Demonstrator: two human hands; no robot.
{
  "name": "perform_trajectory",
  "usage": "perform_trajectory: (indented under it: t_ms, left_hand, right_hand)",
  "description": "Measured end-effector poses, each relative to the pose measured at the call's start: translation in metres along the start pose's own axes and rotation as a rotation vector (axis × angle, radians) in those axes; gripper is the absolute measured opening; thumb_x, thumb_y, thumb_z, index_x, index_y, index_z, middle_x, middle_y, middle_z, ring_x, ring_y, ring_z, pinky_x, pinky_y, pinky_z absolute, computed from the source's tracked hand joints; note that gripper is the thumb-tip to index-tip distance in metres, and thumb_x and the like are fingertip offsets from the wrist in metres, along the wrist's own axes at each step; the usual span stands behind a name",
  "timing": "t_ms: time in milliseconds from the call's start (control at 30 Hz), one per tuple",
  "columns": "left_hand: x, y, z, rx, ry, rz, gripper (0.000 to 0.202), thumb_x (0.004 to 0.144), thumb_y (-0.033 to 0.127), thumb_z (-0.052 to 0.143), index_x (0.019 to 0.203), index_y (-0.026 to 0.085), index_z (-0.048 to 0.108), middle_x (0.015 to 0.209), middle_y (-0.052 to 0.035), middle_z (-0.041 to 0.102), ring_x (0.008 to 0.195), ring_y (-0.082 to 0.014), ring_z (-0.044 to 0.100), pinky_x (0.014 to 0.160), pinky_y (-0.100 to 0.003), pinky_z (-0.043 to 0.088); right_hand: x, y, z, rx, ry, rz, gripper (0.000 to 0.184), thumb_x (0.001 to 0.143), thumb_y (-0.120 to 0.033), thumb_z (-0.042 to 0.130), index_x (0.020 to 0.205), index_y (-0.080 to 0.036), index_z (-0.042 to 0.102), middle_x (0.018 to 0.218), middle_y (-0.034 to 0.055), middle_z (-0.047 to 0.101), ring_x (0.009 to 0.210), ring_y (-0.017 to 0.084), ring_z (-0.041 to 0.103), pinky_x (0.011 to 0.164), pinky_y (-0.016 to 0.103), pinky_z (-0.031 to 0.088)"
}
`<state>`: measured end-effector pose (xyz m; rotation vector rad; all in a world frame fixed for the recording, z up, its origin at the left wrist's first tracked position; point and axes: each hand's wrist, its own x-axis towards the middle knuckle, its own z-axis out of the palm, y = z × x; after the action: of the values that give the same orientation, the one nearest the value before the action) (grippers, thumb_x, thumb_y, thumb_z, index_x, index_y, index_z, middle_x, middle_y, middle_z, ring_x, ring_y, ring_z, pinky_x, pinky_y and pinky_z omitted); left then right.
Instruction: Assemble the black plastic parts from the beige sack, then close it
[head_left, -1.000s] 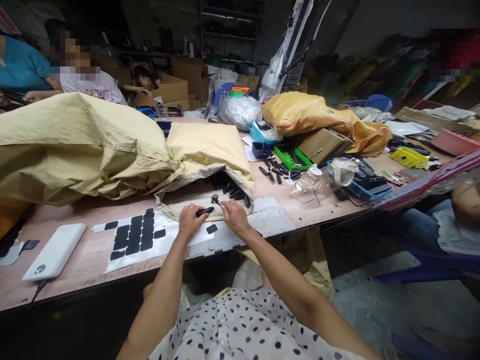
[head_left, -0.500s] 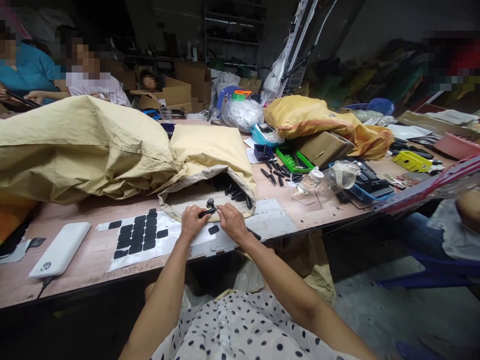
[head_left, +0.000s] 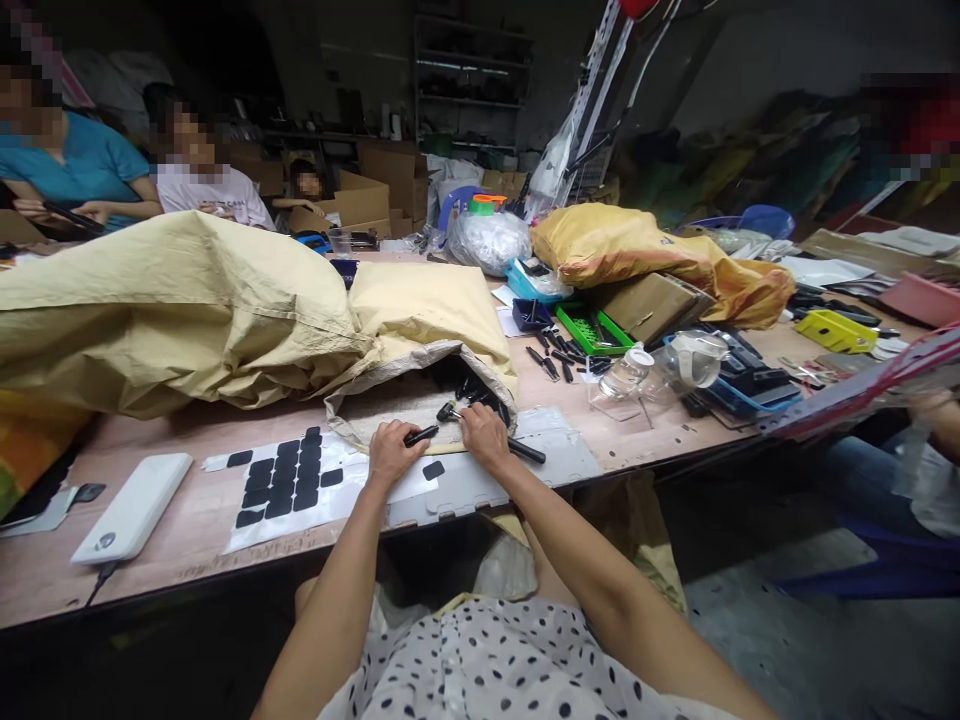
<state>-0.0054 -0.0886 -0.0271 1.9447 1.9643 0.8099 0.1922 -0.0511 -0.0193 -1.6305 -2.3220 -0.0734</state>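
My left hand [head_left: 394, 452] is closed around a short black rod [head_left: 421, 436], whose end points toward my right hand. In my right hand [head_left: 484, 434] is a black-handled tool [head_left: 528, 451]; its small dark rounded head [head_left: 448, 411] on a shiny neck pokes out on the left side, its handle on the right. The rod and the tool are apart. Just behind both hands lies the open mouth of a cream sack [head_left: 427, 300] with black pieces [head_left: 471, 384] inside. Beside my left hand is a white sheet [head_left: 341, 500] with rows of black rounded stickers [head_left: 287, 470]; a loose one [head_left: 433, 470] lies between my forearms.
A large cream sack [head_left: 172, 310] covers the table's left side, behind a white power bank [head_left: 133, 505] with a cable. To the right are loose black pieces [head_left: 551, 365], a green tray [head_left: 600, 335], a clear jar [head_left: 628, 370] and a yellow sack [head_left: 615, 240]. Several people sit beyond and beside the table.
My hands have drawn apart; the rod and the tool's head, close together before, now have a gap between them. More of the tool's handle shows to the right. The view has shifted slightly.
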Motion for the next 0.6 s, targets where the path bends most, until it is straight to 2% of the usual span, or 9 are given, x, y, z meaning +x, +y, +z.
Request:
perform_trajectory:
  t_ms: [233, 300, 367, 433, 500, 567, 600]
  left_hand:
    - [0.0, 0.002, -0.006, -0.059, 0.022, 0.018, 0.008, 0.081, 0.032, 0.07, 0.084, 0.025, 0.074, 0.087, -0.0034, 0.072, 0.089, -0.0238, 0.061, 0.083, -0.036, 0.049]
    - [-0.01, 0.009, -0.013, -0.138, 0.028, 0.045, 0.013, 0.085, 0.036, 0.066, 0.086, 0.024, 0.073, 0.089, -0.0042, 0.072, 0.091, -0.0238, 0.061, 0.085, -0.036, 0.049]
    - [-0.03, 0.02, -0.023, -0.255, -0.013, 0.084, 0.021, 0.089, 0.04, 0.06, 0.093, 0.024, 0.072, 0.094, -0.0047, 0.074, 0.094, -0.0234, 0.063, 0.088, -0.036, 0.049]
    - [-0.059, 0.033, -0.032, -0.37, -0.163, 0.114, 0.029, 0.091, 0.045, 0.055, 0.101, 0.024, 0.072, 0.099, -0.0042, 0.075, 0.093, -0.0219, 0.065, 0.085, -0.033, 0.05]
    - [-0.091, 0.043, -0.036, -0.417, -0.433, 0.13, 0.032, 0.092, 0.048, 0.053, 0.102, 0.025, 0.073, 0.093, -0.002, 0.075, 0.083, -0.0193, 0.066, 0.077, -0.029, 0.05]
    - [-0.12, 0.047, -0.032, -0.349, -0.657, 0.099, 0.031, 0.091, 0.048, 0.053, 0.096, 0.026, 0.074, 0.082, -0.0004, 0.074, 0.075, -0.0185, 0.066, 0.072, -0.028, 0.048]
    - [-0.132, 0.045, -0.027, -0.276, -0.715, 0.052, 0.03, 0.091, 0.047, 0.053, 0.096, 0.026, 0.074, 0.08, -0.0003, 0.074, 0.075, -0.019, 0.067, 0.072, -0.028, 0.048]
  right_hand:
    - [-0.006, 0.0, 0.008, -0.04, 0.02, -0.018, 0.023, 0.099, -0.025, 0.049, 0.111, -0.021, 0.069, 0.1, 0.0098, 0.064, 0.094, 0.024, 0.051, 0.08, 0.033, 0.037]
    - [-0.005, -0.002, 0.006, -0.04, 0.006, -0.011, 0.022, 0.099, -0.025, 0.05, 0.111, -0.022, 0.068, 0.1, 0.0097, 0.064, 0.095, 0.024, 0.05, 0.081, 0.033, 0.036]
    - [-0.004, -0.003, 0.004, -0.041, -0.006, -0.004, 0.022, 0.099, -0.026, 0.049, 0.111, -0.021, 0.067, 0.102, 0.0099, 0.063, 0.096, 0.024, 0.05, 0.081, 0.033, 0.036]
    - [-0.004, -0.004, 0.003, -0.039, -0.015, 0.001, 0.023, 0.099, -0.026, 0.049, 0.112, -0.021, 0.067, 0.103, 0.0103, 0.063, 0.097, 0.025, 0.05, 0.081, 0.034, 0.037]
    - [-0.004, -0.005, 0.002, -0.033, -0.02, 0.008, 0.023, 0.099, -0.026, 0.048, 0.112, -0.021, 0.067, 0.103, 0.0108, 0.063, 0.097, 0.025, 0.05, 0.082, 0.034, 0.037]
    - [-0.005, -0.005, 0.003, -0.024, -0.019, 0.011, 0.023, 0.099, -0.026, 0.048, 0.113, -0.021, 0.066, 0.104, 0.011, 0.062, 0.098, 0.025, 0.05, 0.083, 0.034, 0.037]
    - [-0.005, -0.006, 0.003, -0.02, -0.019, 0.01, 0.023, 0.099, -0.026, 0.048, 0.113, -0.021, 0.066, 0.104, 0.0111, 0.062, 0.098, 0.025, 0.049, 0.083, 0.034, 0.037]
